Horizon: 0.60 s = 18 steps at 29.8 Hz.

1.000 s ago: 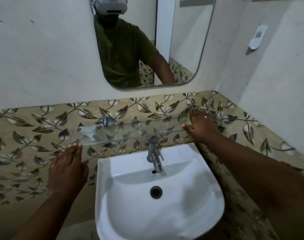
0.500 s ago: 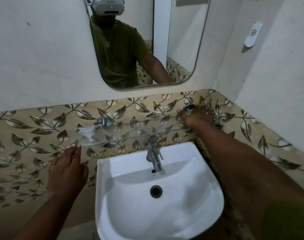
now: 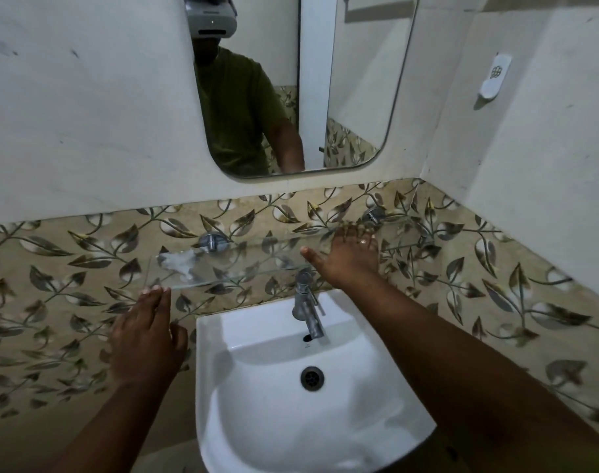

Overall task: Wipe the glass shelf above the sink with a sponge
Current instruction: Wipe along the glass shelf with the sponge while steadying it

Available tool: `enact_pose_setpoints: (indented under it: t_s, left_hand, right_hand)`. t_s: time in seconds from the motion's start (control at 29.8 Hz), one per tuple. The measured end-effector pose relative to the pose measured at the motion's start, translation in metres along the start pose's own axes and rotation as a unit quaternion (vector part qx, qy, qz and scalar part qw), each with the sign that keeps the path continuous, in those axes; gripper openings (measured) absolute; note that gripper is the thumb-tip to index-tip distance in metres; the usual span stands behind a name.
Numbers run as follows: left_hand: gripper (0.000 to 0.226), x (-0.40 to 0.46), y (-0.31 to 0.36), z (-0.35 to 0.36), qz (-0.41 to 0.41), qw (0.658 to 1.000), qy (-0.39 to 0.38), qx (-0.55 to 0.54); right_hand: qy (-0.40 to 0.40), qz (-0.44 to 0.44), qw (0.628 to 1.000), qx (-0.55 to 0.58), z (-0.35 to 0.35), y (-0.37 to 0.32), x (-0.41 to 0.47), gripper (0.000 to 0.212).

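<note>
The clear glass shelf runs along the leaf-patterned tiles above the white sink. A white smear lies on its left end. My right hand rests palm-down on the shelf, right of the middle, with fingers spread and thumb pointing left. No sponge shows in it or anywhere else. My left hand is below the shelf's front left corner, fingers straight, fingertips touching the glass edge.
A chrome tap stands under the shelf at the sink's back. Two chrome brackets hold the shelf to the wall. A mirror hangs above. A white holder sits on the right wall, close to the corner.
My right hand has slid left along the shelf from its right end by the bracket toward the middle, and its fingers have spread flat. My left hand has stayed at the left corner.
</note>
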<state>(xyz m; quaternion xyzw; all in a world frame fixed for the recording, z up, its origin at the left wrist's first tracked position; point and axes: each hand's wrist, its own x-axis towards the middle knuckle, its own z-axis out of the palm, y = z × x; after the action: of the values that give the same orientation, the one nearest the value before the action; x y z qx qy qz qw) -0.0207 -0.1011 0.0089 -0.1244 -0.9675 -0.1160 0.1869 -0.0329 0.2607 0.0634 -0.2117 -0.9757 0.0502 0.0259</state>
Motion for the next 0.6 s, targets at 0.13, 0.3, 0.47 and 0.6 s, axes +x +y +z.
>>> enact_pose_setpoints:
  t_s: [0.13,0.3,0.47,0.6]
  left_hand:
    - [0.068,0.001,-0.001,0.002,-0.006,1.000,0.000,-0.002]
    - [0.068,-0.001,-0.003,0.003,0.002,1.000,-0.001,0.001]
    - [0.070,-0.001,-0.008,0.006,0.006,1.000,0.004,0.004]
    - [0.070,-0.001,-0.015,0.011,0.022,1.000,0.012,0.010]
  right_hand:
    - [0.011,-0.045,0.999,0.014,0.004,-0.044,-0.008,0.133]
    - [0.019,-0.127,0.992,0.000,0.015,-0.090,-0.014,0.128]
    - [0.063,-0.250,0.965,-0.039,0.017,-0.091,-0.023,0.098]
    - [0.099,-0.353,0.928,-0.065,0.022,-0.059,-0.020,0.073]
